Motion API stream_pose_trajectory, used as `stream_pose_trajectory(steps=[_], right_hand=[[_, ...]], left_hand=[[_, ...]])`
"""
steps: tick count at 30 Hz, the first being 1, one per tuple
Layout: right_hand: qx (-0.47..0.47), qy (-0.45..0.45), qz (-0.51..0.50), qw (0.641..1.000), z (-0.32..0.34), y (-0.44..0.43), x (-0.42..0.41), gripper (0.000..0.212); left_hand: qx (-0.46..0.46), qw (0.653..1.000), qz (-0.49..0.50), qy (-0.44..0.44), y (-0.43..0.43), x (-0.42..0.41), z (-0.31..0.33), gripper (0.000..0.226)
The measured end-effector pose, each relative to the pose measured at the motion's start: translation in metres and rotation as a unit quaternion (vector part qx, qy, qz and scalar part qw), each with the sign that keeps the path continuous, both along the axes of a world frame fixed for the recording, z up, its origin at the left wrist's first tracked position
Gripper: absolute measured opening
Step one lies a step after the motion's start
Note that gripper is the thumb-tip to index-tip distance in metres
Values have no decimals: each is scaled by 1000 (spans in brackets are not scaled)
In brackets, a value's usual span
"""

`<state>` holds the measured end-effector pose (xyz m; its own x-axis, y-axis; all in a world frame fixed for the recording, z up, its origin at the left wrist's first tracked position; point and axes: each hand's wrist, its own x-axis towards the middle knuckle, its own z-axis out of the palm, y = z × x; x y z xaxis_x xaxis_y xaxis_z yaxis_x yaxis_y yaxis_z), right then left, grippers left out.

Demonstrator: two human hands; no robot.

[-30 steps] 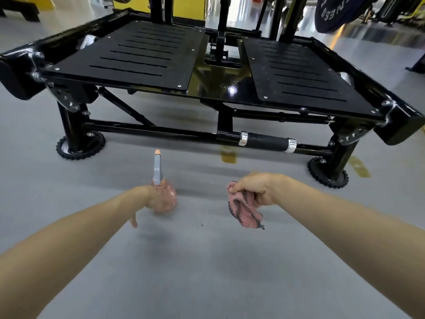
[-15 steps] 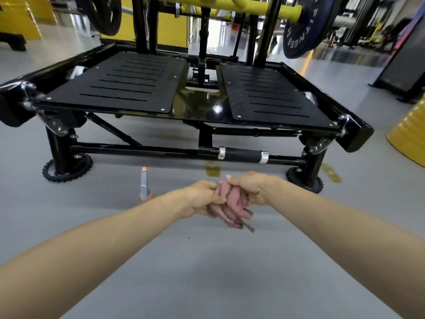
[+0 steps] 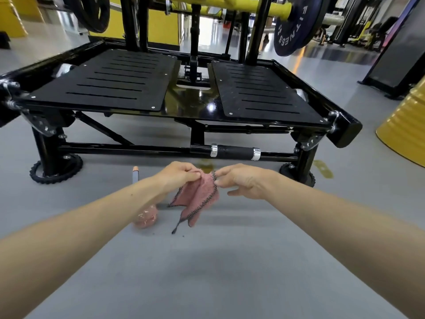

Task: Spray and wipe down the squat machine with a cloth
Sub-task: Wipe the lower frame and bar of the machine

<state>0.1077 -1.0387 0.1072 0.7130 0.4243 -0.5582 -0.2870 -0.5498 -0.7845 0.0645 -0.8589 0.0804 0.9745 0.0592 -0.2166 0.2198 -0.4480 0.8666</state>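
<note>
A pink cloth (image 3: 195, 199) with a dark checked border hangs between my two hands in front of the squat machine. My left hand (image 3: 177, 177) pinches its top left corner. My right hand (image 3: 241, 180) pinches the top right edge, its other fingers loosely spread. The cloth droops half unfolded, one corner pointing down. A pink spray bottle (image 3: 146, 216) with a grey nozzle (image 3: 135, 174) stands on the floor, largely hidden behind my left forearm. The squat machine (image 3: 184, 116) is black, with two slotted foot plates, just beyond my hands.
Grey floor (image 3: 207, 272) stretches toward me. The machine stands on round toothed feet (image 3: 56, 170), with a low crossbar (image 3: 234, 153) near my hands. A dark weight plate (image 3: 296, 26) hangs on a yellow bar at upper right. A yellow drum (image 3: 407, 127) stands at the right.
My left hand let go of the spray bottle on the floor and came over to the cloth. Both hands then pulled the bunched cloth apart, and it now hangs spread out.
</note>
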Motion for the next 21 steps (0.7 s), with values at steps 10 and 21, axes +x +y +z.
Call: stream_pose_trajectory(steps=[10,21], right_hand=[[57,-88,-3,994,-1,12,-5,38],[2,-184,25,983,2,0,-9,32]], left_hand=[[-165,979,62,99,-17,-2,-6,19],[-318,940,76,101,-32,-1,-1,25]])
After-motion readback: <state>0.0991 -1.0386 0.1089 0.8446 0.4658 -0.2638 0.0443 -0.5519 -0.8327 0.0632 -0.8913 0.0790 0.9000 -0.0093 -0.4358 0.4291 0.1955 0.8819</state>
